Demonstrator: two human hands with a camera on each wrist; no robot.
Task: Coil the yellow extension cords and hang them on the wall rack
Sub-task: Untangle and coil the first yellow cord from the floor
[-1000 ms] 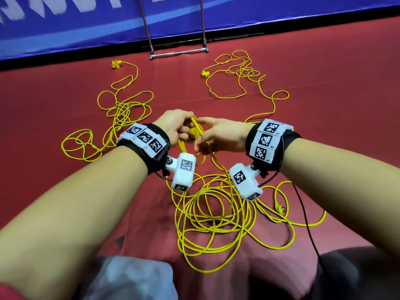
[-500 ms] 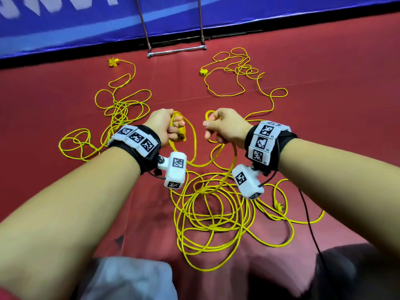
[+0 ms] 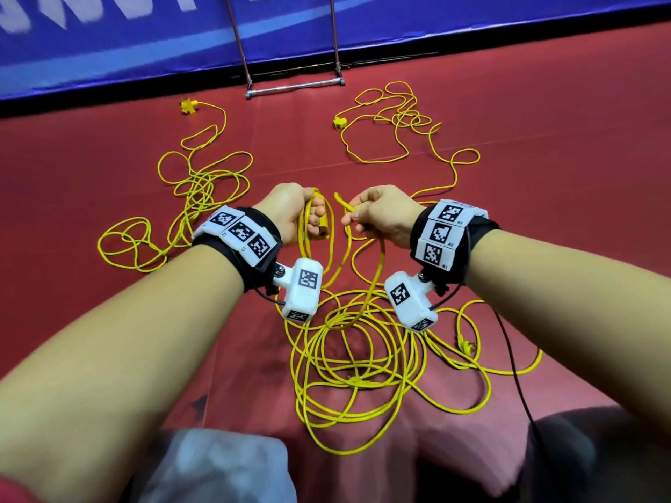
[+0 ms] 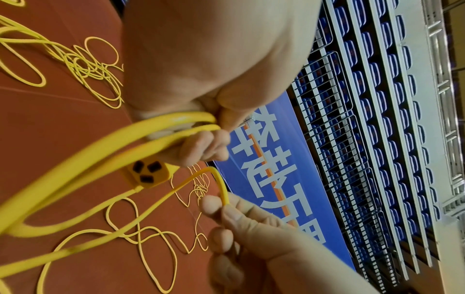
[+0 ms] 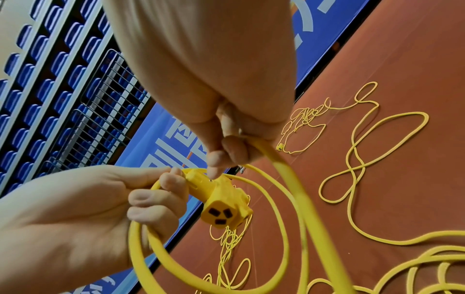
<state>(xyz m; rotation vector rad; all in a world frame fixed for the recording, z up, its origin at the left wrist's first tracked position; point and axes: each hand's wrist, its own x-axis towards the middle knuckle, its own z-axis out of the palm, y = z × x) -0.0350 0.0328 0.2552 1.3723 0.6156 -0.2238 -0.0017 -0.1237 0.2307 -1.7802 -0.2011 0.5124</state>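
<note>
My left hand (image 3: pixel 312 217) grips the yellow socket end (image 3: pixel 322 226) of an extension cord together with a loop of that cord, seen close in the left wrist view as socket end (image 4: pixel 148 173). My right hand (image 3: pixel 357 216) pinches the same cord (image 3: pixel 344 205) a short way to the right. From both hands the cord hangs down to a loose pile (image 3: pixel 363 364) on the red floor. In the right wrist view the socket end (image 5: pixel 224 208) shows its three slots beside my left hand (image 5: pixel 156 199). The wire rack (image 5: pixel 100 99) stands against the blue wall.
Another yellow cord (image 3: pixel 203 183) sprawls on the floor at the left, with its plug (image 3: pixel 188 106) near the wall. A third cord (image 3: pixel 395 118) lies tangled at the far right. The rack's metal foot bar (image 3: pixel 294 87) rests on the floor. My knees fill the bottom edge.
A second ago my hands met at the socket end. They have drawn apart, and a length of cord now hangs between them.
</note>
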